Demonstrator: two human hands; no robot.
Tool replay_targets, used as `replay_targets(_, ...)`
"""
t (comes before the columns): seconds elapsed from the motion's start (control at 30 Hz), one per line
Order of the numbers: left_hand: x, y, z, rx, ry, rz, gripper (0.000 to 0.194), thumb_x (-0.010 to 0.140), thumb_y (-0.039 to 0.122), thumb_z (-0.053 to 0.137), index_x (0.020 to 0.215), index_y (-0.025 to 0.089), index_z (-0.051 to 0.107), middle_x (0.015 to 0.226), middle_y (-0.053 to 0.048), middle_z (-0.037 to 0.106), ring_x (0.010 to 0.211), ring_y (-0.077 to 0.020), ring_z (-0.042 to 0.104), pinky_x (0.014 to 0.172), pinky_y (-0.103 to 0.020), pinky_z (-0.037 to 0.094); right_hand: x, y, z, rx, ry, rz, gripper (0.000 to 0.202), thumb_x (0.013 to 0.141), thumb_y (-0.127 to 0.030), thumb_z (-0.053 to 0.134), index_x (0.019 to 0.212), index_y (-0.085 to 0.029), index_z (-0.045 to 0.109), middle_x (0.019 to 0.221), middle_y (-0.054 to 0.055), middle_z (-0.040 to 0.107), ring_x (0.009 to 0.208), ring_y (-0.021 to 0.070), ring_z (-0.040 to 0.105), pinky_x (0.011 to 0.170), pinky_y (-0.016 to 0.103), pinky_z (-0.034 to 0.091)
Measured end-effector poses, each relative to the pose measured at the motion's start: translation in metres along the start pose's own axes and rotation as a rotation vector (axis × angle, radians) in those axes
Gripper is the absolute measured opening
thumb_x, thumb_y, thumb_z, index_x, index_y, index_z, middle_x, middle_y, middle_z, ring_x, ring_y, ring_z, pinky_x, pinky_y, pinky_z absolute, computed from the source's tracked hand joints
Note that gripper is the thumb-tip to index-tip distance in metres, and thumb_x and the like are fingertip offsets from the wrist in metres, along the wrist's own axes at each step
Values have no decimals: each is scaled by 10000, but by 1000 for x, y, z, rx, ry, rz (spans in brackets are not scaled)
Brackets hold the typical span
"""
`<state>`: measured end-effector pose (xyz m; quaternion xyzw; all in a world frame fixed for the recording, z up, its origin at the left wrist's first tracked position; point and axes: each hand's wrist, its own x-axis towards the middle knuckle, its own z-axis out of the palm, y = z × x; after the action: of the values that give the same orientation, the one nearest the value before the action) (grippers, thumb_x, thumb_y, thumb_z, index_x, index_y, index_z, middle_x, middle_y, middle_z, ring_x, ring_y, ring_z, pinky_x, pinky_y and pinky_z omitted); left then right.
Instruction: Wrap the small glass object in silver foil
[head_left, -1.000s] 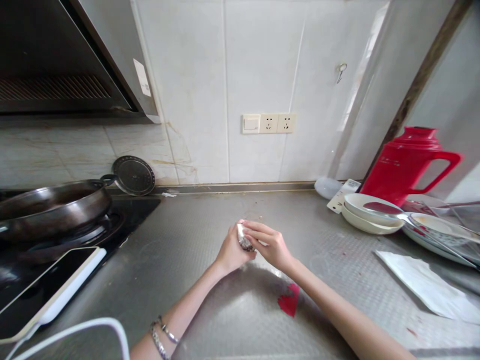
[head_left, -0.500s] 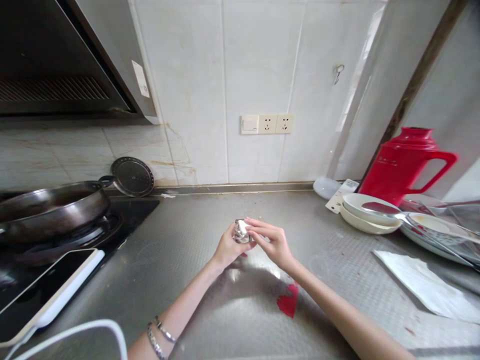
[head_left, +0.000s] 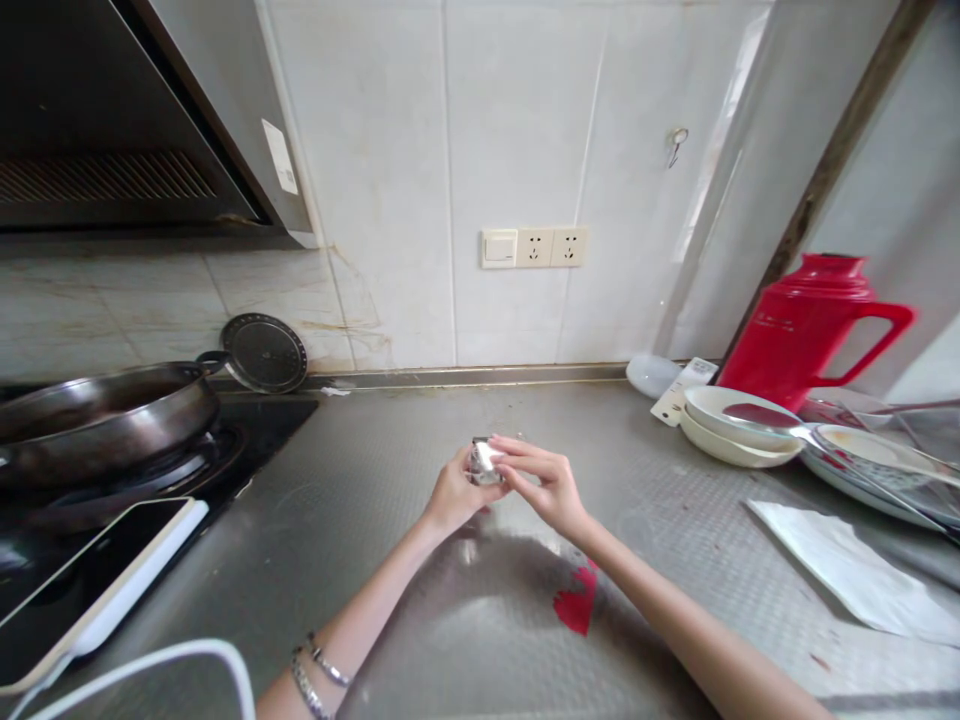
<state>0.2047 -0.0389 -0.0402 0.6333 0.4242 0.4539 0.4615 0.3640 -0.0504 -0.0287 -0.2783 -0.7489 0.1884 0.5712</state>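
Held low over the middle of the counter is a small shiny silver object point(head_left: 475, 466) with a dark top edge; its kind cannot be made out. My left hand point(head_left: 451, 492) is closed around it from the left, thumb across the near side. From the right, my right hand point(head_left: 546, 484) has its fingers close together, the tips pressed to a white patch point(head_left: 486, 456) on the object's face. Whether this patch is a loose wipe or part of the object is unclear. A torn red piece point(head_left: 576, 602) lies on the metal counter point(head_left: 450, 655) near my right forearm.
On the left are a pan point(head_left: 112, 415) on the stove, a phone point(head_left: 97, 575) and a white cable point(head_left: 172, 650). At right stand a red thermos point(head_left: 802, 330), stacked bowls point(head_left: 739, 452) and a white sheet point(head_left: 855, 570). Wall sockets point(head_left: 553, 248) are behind.
Both hands stay almost in place on the silver object. My right fingertips have shifted very slightly; nothing has been let go or taken up.
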Motion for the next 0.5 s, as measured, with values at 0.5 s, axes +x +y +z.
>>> replay_targets(0.5,0,0,-1,137,49,31,482,630,342,756,1046,169,586,745,4,663,550,-112,565,499,-200,430,-1,7,-1,-107,-58,-96,204,886,-260,578,1023,-267,730,1136,64,693,1085,245,640,949,414,526)
